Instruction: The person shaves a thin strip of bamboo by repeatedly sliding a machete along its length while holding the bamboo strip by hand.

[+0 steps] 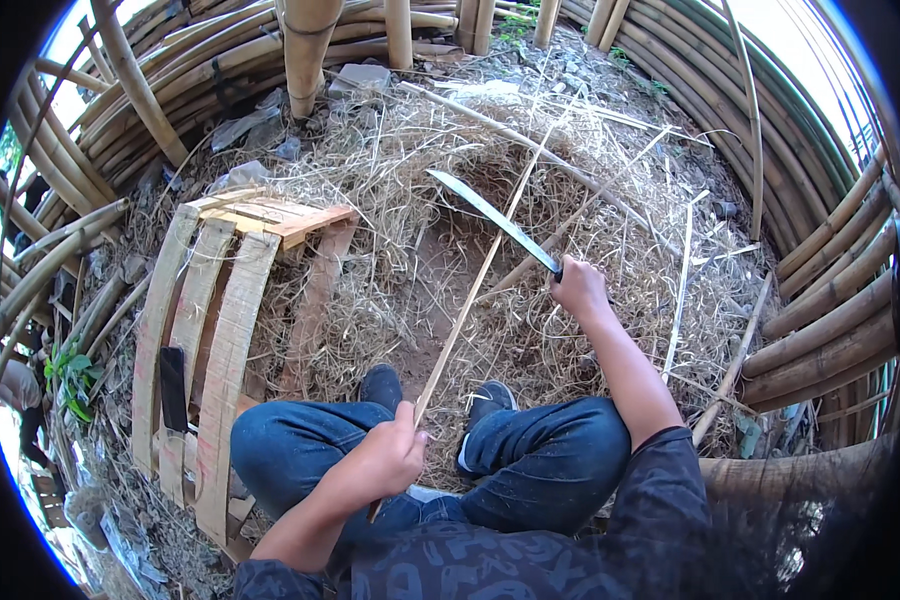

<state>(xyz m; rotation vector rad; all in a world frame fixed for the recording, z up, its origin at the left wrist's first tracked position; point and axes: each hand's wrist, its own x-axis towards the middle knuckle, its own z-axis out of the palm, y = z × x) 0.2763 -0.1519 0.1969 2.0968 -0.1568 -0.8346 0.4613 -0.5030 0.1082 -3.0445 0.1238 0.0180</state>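
Observation:
My left hand (388, 458) is closed round the lower part of a long, thin bamboo strip (467, 304), just in front of my lap. The strip slants up and away to the right, past the middle of the view. In my right hand (579, 288) is the dark handle of a machete (498, 221). Its long blade points to the far left and crosses the bamboo strip about halfway up; whether the two touch I cannot tell. My fingers hide most of the handle.
Dry bamboo shavings (570, 330) cover the ground around my feet. On the left stands a wooden crate (232, 350) with a dark flat object (173, 388) against its slats. Bamboo poles (840, 330) are stacked at the right and far left. A longer stick (530, 142) lies beyond the machete.

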